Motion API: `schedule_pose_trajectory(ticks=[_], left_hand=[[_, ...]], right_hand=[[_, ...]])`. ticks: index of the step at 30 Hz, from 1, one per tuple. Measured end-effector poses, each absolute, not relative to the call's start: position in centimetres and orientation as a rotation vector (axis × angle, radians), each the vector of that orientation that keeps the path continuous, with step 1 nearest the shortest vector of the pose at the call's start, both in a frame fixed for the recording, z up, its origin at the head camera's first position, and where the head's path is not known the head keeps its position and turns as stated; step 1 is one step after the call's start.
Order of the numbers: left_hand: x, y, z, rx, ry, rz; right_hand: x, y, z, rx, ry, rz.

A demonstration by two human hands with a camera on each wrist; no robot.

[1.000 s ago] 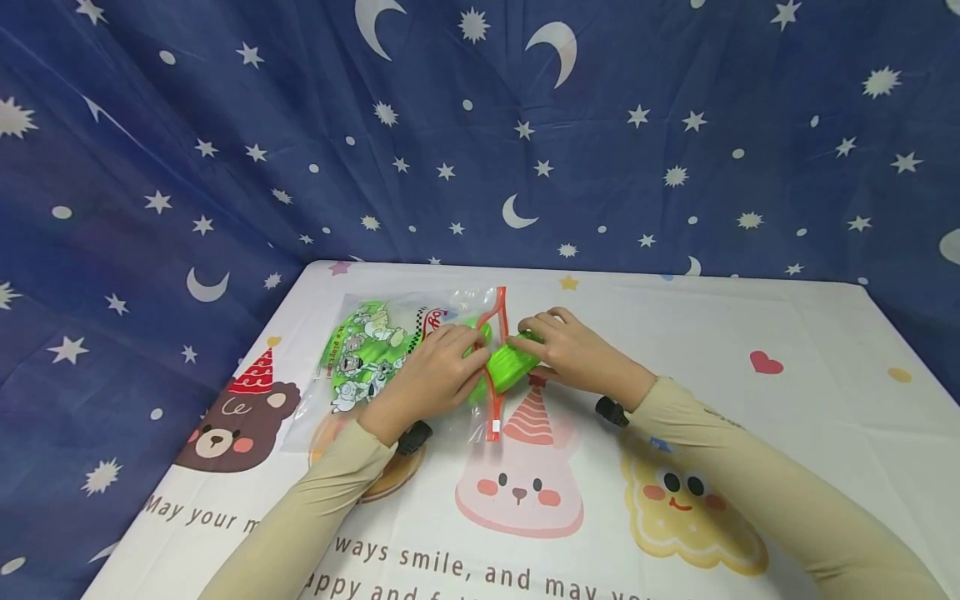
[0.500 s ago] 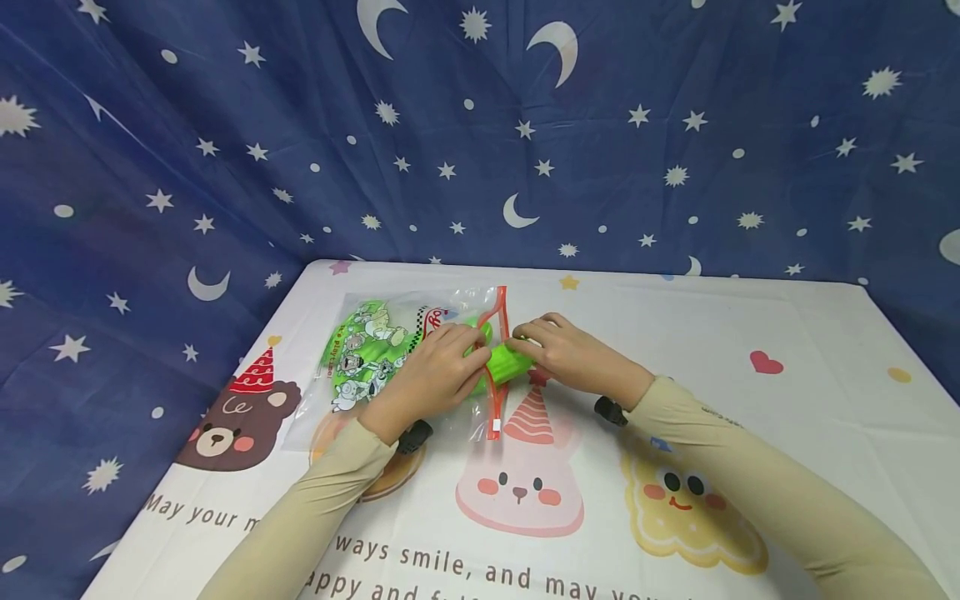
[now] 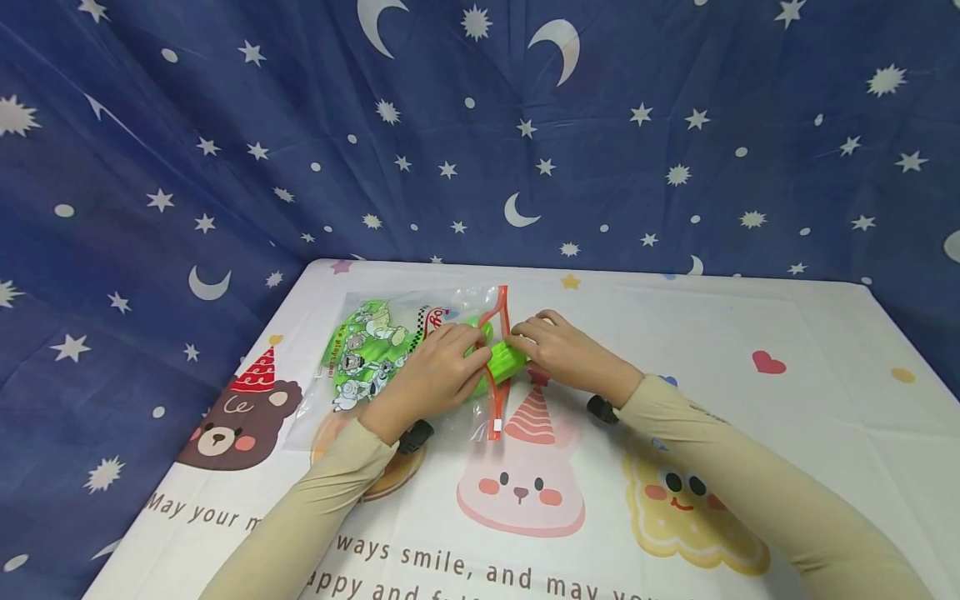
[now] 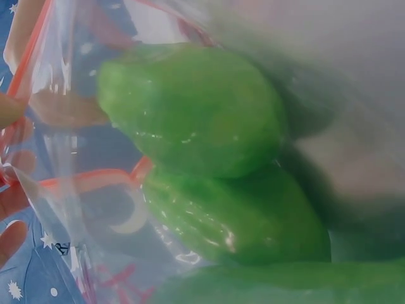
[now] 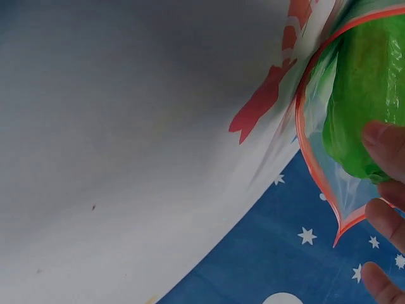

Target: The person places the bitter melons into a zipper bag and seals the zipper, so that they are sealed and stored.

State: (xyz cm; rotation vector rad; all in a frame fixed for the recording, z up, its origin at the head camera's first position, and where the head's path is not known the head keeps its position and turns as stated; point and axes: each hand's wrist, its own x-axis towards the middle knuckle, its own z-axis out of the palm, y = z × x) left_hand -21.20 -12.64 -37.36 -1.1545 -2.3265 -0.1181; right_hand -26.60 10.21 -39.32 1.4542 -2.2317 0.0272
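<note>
A clear zip bag (image 3: 480,421) with an orange-red zip edge lies on the table, printed with cartoon animals. Inside it are several shiny green, lumpy vegetable-shaped pieces (image 4: 196,107). My left hand (image 3: 438,371) grips the upper layer of the bag near its mouth, which gapes toward the right. Halfway through that mouth sits one ribbed green vegetable-shaped piece (image 3: 506,361). At its outer end is my right hand (image 3: 566,354); in the right wrist view the thumb (image 5: 386,142) lies against the green piece. Its inner end is hidden by my left hand.
A white tablecloth (image 3: 675,333) with cartoon prints and lettering covers the table. Behind and to the left hangs a dark blue curtain (image 3: 450,125) with stars and moons. A small black device (image 3: 415,436) sits at the left wrist, another black device (image 3: 602,409) at the right.
My right hand has shifted slightly left, and the green piece has slid farther into the bag, with less of it showing outside. My left hand and the bag have stayed in place.
</note>
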Motion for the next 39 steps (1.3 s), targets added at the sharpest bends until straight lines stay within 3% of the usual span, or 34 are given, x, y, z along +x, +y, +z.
schedule_pose_trajectory(ticks=[39], left_hand=[[-21.2,-12.5,-37.3,-1.155,-2.277,-0.144]], right_hand=[[-27.1,9.4,-39.8,1.522,-2.22,0.035]])
